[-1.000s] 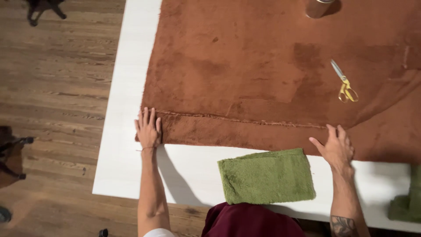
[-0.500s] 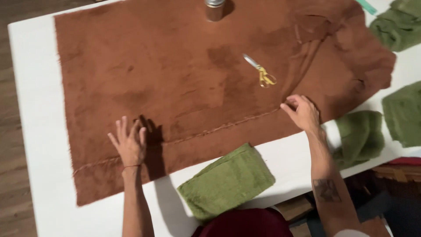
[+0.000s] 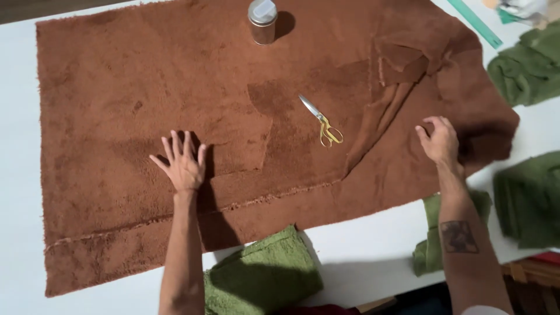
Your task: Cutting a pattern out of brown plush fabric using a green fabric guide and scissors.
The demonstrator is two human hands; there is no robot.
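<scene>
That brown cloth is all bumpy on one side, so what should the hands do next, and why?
Probably the right hand should smooth the brown cloth outward: it is rumpled and folded there, while the left hand already lies flat on the smooth part.

scissors: gold-handled metal scissors (image 3: 319,120) lying near the middle
tin: round silver metal tin (image 3: 262,21) standing upright at the far edge
towels: folded green terry towels (image 3: 263,274) on the white table (image 3: 17,192)
ruler: green ruler (image 3: 478,23) at the far right
</scene>
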